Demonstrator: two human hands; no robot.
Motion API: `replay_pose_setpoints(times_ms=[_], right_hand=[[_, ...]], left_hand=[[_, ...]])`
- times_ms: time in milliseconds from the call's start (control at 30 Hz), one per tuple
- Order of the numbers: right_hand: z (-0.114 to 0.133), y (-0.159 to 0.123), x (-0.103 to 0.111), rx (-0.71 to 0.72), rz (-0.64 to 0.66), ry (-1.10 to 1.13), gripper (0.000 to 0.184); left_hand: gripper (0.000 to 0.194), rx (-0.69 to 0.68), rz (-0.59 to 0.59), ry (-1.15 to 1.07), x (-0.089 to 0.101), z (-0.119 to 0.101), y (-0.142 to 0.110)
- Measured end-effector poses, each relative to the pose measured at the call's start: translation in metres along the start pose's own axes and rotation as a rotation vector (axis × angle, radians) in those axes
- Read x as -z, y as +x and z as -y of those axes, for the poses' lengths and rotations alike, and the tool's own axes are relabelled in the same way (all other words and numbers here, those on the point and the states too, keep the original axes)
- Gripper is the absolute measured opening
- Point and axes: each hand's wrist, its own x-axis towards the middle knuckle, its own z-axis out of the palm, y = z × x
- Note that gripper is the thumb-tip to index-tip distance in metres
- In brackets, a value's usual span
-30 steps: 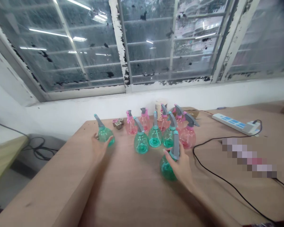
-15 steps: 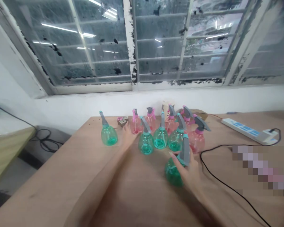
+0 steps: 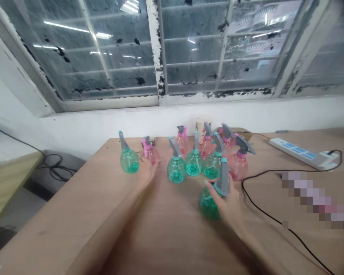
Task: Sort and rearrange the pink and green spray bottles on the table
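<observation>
- While the left forearm (image 3: 111,221) stretches forward and angles inward across the table (image 3: 166,244), the left hand (image 3: 145,172) sits low behind a pink spray bottle (image 3: 153,154).
- Its fingers curve round that bottle's lower body, the digits parted to either side, grasping it; from where I stand, I can't tell whether its base touches the wood.
- This pink bottle is just beside a green spray bottle (image 3: 129,162) on its left, which stands free of the hand.
- Nearer the person, the right hand (image 3: 229,202) reaches in from the right and clasps a dark green bottle (image 3: 209,206) about its upper part, thumb laid across the near side, other fingers partly hidden.
- Beyond, more bottles cluster, a green one (image 3: 176,170) foremost.
</observation>
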Motion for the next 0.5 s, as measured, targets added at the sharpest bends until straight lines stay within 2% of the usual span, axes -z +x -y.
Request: replay_pose_setpoints(times_ms=[67,133,267,400,500], right_hand=[[0.0,0.0,0.0,0.003,0.002,0.014,0.052],[0.0,0.0,-0.001,0.011,0.003,0.033,0.051],[0.0,0.001,-0.001,0.034,0.009,0.068,0.046],[0.001,0.001,-0.002,0.029,0.017,0.096,0.044],[0.002,0.001,-0.002,0.027,0.017,0.107,0.044]], left_hand=[[0.078,-0.007,0.073,0.046,0.016,0.001,-0.017],[0.079,0.046,0.097,0.074,0.03,0.0,-0.033],[0.071,0.029,0.086,0.11,0.05,-0.005,-0.053],[0.054,0.034,0.08,0.124,0.056,-0.011,-0.054],[0.035,0.006,0.161,0.046,0.054,-0.015,-0.054]])
